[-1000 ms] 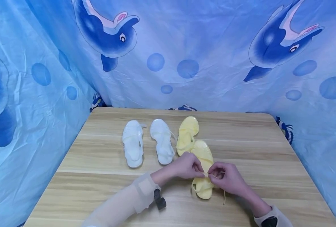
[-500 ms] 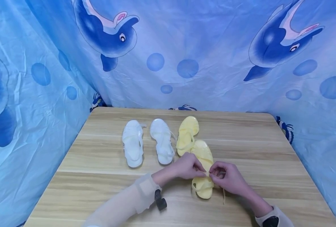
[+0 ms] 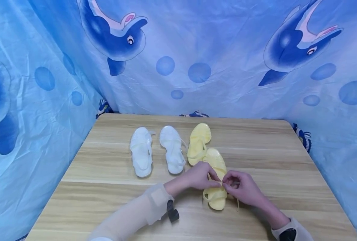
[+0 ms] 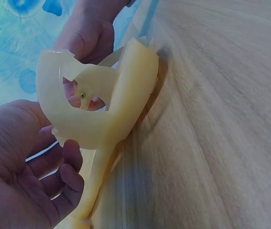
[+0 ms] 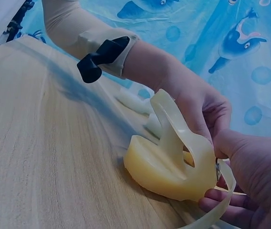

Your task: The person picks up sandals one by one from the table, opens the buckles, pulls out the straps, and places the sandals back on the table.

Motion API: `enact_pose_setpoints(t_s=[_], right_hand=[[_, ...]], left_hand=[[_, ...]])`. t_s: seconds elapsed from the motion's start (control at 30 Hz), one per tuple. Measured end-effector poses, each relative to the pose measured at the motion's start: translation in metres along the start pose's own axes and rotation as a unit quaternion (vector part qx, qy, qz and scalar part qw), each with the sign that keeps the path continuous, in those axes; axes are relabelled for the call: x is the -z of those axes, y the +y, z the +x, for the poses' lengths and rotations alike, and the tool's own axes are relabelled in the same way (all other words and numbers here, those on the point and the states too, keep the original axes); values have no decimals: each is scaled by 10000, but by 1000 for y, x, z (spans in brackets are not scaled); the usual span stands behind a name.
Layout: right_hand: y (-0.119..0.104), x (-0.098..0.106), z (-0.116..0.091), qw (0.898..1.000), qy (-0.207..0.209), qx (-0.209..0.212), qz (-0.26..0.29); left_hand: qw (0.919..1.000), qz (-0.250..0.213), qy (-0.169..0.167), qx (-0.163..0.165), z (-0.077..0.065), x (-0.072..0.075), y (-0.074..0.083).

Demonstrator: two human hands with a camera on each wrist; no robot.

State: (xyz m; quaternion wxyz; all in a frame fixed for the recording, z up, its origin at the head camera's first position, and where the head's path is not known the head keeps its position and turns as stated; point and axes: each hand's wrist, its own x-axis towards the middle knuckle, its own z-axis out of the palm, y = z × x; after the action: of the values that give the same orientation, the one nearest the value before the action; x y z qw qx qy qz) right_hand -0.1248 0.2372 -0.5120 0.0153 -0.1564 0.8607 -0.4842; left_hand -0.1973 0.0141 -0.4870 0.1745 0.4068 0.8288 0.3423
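A pale yellow sandal [image 3: 217, 201] lies sole down on the table, with both hands meeting over its ankle strap. From the left, my left hand [image 3: 199, 175] pinches the strap between thumb and fingers. My right hand [image 3: 244, 188] pinches the same strap on the right side, fingertips almost touching the left ones. The right wrist view shows a small metal buckle [image 5: 217, 169] by the right fingers and a loose strap end [image 5: 216, 214] hanging below. In the left wrist view the heel of the sandal [image 4: 137, 90] faces the camera. Fingers hide the exact pinch points.
Another yellow sandal [image 3: 200, 139] touches the toe of the first one, farther back. Two white sandals, one at left [image 3: 141, 152] and one nearer [image 3: 172, 150], lie beside it on the wooden table [image 3: 106, 201]. A blue dolphin-print curtain [image 3: 178, 50] surrounds the table's back and sides.
Both hands stay at the strap; the left hand has shifted slightly to the right, closer to the right fingertips. The sandals have stayed about where they were.
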Motion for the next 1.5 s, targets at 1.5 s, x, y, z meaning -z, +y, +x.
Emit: enact_pose_setpoints(t_s=[1.5], right_hand=[[-6,1,-4,9997,73,-152,156]], left_hand=[[9996,48,226,-170,-1,5,10]])
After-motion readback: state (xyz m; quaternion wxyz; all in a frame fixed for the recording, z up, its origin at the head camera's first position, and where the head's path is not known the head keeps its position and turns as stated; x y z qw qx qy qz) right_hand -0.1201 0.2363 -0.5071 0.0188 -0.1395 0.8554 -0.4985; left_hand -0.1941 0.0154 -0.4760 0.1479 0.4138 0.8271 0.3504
